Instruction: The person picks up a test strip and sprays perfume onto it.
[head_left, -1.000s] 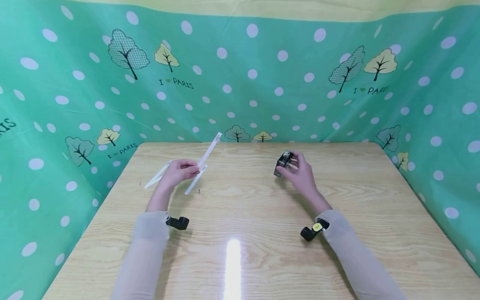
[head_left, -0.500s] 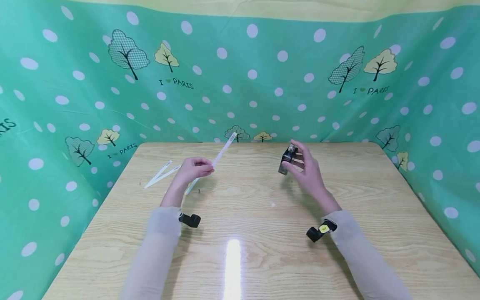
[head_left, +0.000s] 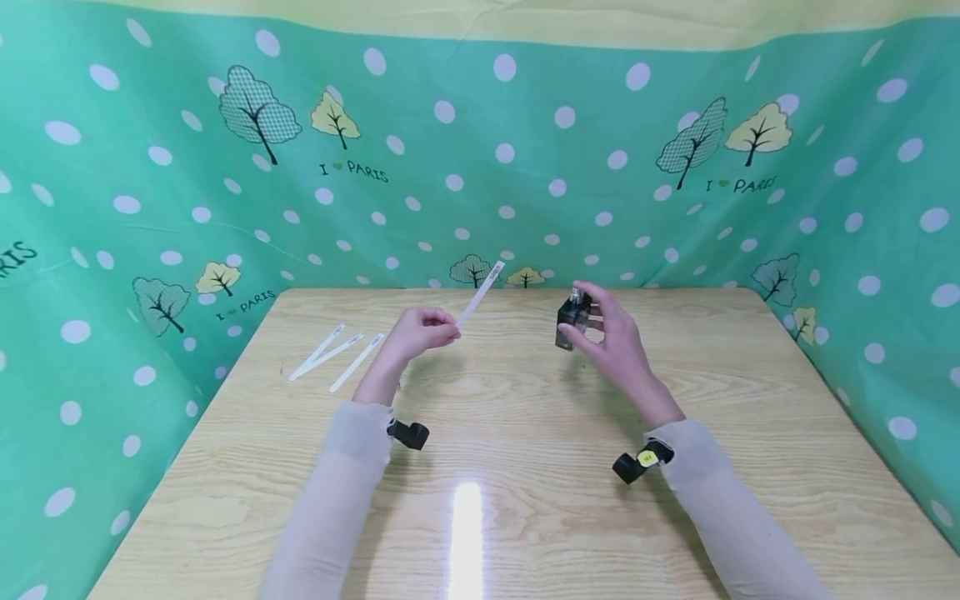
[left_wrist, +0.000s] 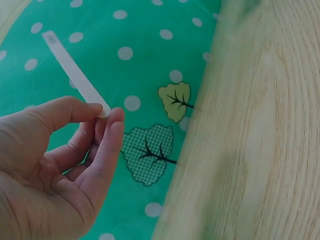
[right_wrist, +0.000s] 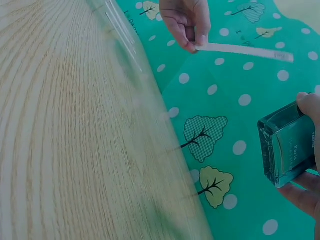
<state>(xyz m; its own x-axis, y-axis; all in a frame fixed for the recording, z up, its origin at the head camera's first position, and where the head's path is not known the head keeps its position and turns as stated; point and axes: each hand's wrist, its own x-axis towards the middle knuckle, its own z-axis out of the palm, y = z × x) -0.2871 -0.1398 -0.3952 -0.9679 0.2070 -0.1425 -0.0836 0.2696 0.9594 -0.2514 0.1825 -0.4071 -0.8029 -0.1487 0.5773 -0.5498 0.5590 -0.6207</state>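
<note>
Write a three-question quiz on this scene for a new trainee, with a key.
1. Multiple choice: which hand holds the dark, boxy glass bottle? A) left; B) right; C) neither.
2. True or false: the left hand pinches a slim, white, paper-like strip by one end.
3. Count: how many loose white strips show lying on the pale wood-grain table in the head view?

Key:
1. B, the right hand.
2. True.
3. Three.

Bottle (head_left: 572, 317), right of centre: glossy glass. Strip (head_left: 482, 292), centre: matt, probably paper. Tabletop (head_left: 555, 508), bottom: glossy wood grain. Backdrop (head_left: 420, 100), top: cloth.
</note>
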